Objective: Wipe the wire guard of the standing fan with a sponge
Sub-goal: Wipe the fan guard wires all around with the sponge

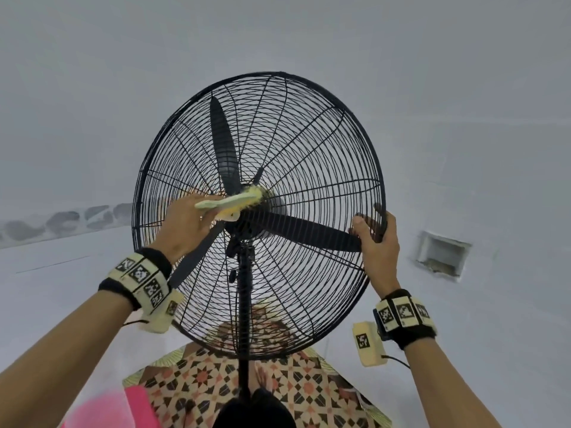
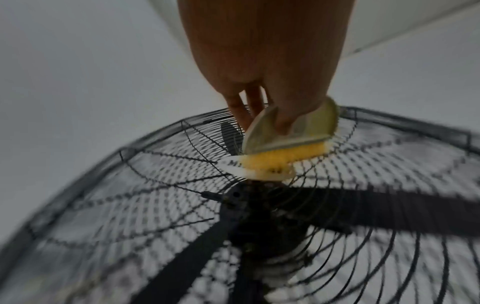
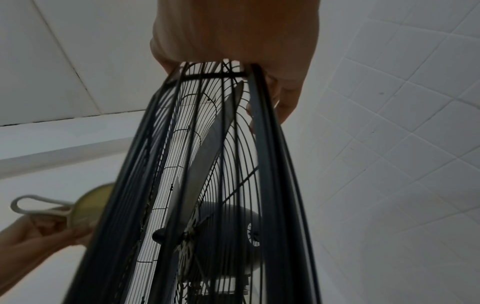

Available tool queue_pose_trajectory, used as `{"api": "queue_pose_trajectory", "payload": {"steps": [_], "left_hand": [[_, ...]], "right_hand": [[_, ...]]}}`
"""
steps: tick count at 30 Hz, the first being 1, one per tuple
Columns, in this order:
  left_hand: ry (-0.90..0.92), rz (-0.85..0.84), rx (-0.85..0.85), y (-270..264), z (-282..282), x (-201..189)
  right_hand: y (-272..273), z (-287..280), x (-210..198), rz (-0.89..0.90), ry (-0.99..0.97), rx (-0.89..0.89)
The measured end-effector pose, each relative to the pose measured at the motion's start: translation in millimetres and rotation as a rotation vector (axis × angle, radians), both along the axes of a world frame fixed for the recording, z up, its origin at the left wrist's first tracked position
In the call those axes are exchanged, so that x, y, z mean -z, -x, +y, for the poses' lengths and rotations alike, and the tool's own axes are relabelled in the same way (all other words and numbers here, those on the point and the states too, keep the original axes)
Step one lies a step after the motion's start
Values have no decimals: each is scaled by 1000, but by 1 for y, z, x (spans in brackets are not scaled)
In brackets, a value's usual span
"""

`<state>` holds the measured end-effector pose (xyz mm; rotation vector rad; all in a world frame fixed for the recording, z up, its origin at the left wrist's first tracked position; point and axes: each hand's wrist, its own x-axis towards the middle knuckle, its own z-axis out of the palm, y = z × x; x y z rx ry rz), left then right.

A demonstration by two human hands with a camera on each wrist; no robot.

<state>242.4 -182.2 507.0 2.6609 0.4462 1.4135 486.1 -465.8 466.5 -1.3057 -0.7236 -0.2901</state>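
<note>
A black standing fan fills the middle of the head view, its round wire guard (image 1: 309, 143) facing me with three dark blades behind it. My left hand (image 1: 185, 223) holds a yellow sponge with a pale green pad (image 1: 230, 202) and presses it on the guard near the hub. The left wrist view shows the sponge (image 2: 285, 142) bent under my fingers (image 2: 244, 109) against the wires (image 2: 182, 185). My right hand (image 1: 375, 239) grips the guard's right rim, fingers wrapped behind it; that rim (image 3: 259, 98) runs edge-on through the right wrist view, where the sponge (image 3: 88, 205) shows at far left.
The fan's black pole (image 1: 244, 329) drops to a dark base over a patterned mat (image 1: 302, 387) on the pale tiled floor. A pink object (image 1: 117, 406) lies at bottom left. A recessed drain opening (image 1: 441, 257) sits in the wall at right. White tiled walls (image 3: 389, 144) surround.
</note>
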Motion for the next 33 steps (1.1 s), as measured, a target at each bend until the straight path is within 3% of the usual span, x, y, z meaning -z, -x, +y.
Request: {"api": "queue_pose_trajectory", "payload": {"steps": [6,12,16,18,21,25,28,33], "left_hand": [[-40,20,16,-3,-12,-5],[115,15,-104,0,1,-1],[26,48,-11,-2,-10,-3],[47,44,-47,-3,-7,1],[56,-25,-104,-2,-3,-2],[81,-257,-140,-7,-2,-22],[116,-249,-197,-23,-4,-25],[29,-184,53,-22,-22,3]], "right_hand": [[3,4,-5,17,4,32],[6,0,-11,52,68,46],[15,2,-24,14,112,132],[18,6,-33,-36,148,193],[17,9,-58,-112,246,293],[6,17,-105,-174,391,294],[-1,23,-120,-153,440,247],[-6,24,-110,-123,402,292]]}}
